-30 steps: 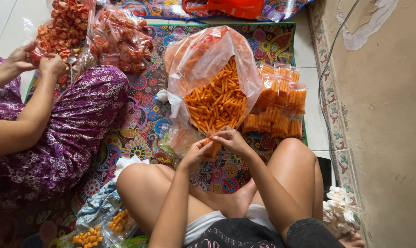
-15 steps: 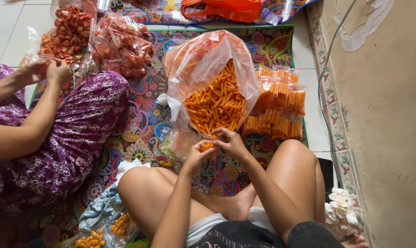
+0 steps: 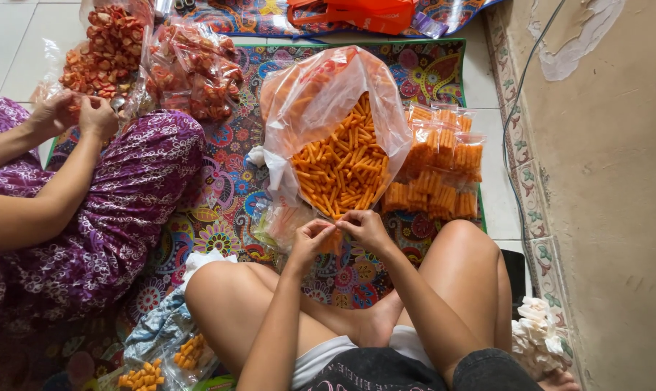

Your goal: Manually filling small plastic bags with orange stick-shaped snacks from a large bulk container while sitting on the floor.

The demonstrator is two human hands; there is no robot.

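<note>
My left hand [image 3: 310,239] and my right hand [image 3: 364,226] meet above my crossed legs, both pinching the top of a small clear packet of orange stick snacks [image 3: 331,240]. Most of that packet is hidden between my fingers. Just beyond my hands lies a large open plastic bag of orange stick snacks [image 3: 340,163]. To its right sits a pile of filled small packets [image 3: 438,166].
A person in a purple patterned dress [image 3: 103,210] sits at the left, hands [image 3: 78,112] by bags of red snacks [image 3: 154,58]. A patterned mat [image 3: 226,181] covers the floor. Packets of yellow snacks [image 3: 165,362] lie near my left knee. A wall [image 3: 603,181] runs along the right.
My hands have closed together over the small packet's top, hiding the orange sticks seen earlier. The other person's hands shifted slightly right near the red snack bag.
</note>
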